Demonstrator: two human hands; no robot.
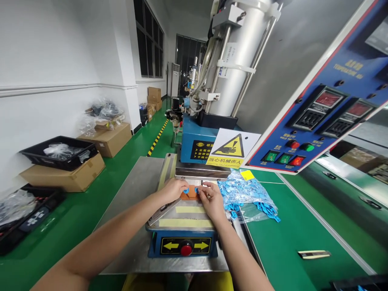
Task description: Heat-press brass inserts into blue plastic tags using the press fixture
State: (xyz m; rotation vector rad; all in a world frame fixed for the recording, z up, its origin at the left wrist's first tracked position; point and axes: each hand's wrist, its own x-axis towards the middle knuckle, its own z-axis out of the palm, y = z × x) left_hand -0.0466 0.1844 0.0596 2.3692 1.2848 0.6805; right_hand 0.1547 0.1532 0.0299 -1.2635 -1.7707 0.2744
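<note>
My left hand pinches a small blue piece at the left part of an orange block. At the block's right side, the thumb and fingers of my right hand close on another small blue piece. The orange block lies on the press bed, which has pale yellow tape strips, just in front of the metal press head. Right of my right hand lies a clear plastic bag of blue pieces.
The blue press stands ahead, with a warning sign on it. A control panel juts in from the upper right. A red button is on the press's front. A cutter-like tool lies on the green table.
</note>
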